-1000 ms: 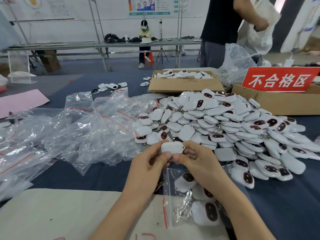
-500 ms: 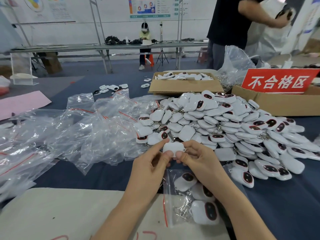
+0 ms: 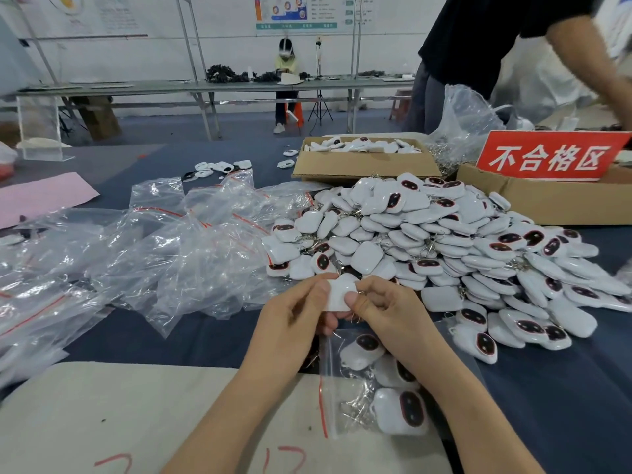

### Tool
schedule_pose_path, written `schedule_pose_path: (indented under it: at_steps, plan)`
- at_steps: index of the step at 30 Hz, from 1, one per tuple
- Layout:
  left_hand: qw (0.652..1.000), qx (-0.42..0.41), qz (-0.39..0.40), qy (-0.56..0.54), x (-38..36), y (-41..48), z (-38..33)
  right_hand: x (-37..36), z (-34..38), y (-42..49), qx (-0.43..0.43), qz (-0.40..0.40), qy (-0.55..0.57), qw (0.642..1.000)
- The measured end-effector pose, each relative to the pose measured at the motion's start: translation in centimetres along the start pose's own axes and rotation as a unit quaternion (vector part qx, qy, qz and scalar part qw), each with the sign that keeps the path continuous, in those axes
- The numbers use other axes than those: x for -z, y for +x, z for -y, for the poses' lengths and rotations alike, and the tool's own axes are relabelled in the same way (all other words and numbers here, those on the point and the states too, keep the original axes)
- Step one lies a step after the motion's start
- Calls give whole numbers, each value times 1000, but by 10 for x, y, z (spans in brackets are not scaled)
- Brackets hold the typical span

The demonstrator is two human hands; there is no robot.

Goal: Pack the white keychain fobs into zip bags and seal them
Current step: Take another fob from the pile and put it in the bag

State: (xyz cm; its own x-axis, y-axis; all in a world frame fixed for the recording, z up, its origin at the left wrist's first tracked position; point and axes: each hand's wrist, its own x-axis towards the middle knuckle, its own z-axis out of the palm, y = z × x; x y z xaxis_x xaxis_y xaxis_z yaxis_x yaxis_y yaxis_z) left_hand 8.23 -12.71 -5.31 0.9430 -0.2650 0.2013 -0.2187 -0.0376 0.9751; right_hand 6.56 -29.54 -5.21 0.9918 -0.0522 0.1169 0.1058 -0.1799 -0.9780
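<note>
Both my hands hold one white keychain fob [image 3: 339, 291] above the table, its plain back toward me. My left hand [image 3: 297, 321] grips its left side and my right hand [image 3: 384, 311] pinches its right edge by the metal ring. Below them lies a clear zip bag [image 3: 333, 388] with a red seal line, holding three fobs with dark faces. A big pile of white fobs [image 3: 441, 244] spreads over the dark blue table at centre right. Several empty zip bags [image 3: 164, 254] lie heaped at the left.
A cardboard box of fobs [image 3: 362, 162] stands behind the pile. Another cardboard box [image 3: 547, 200] with a red sign [image 3: 550, 155] is at the right. A person in a black shirt [image 3: 478, 35] leans over at back right. A beige board [image 3: 102, 415] lies at the front.
The fob has been turned between my fingers, from edge-on to its flat back facing me. The standing person's arm has swung down to the right.
</note>
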Motion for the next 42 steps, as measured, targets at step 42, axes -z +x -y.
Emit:
schedule_pose_path:
  at_steps: [42]
  plan:
    - [980,-66,-94,162,-3,-4,4,-2,-10,3,-13,-23,-10,1000]
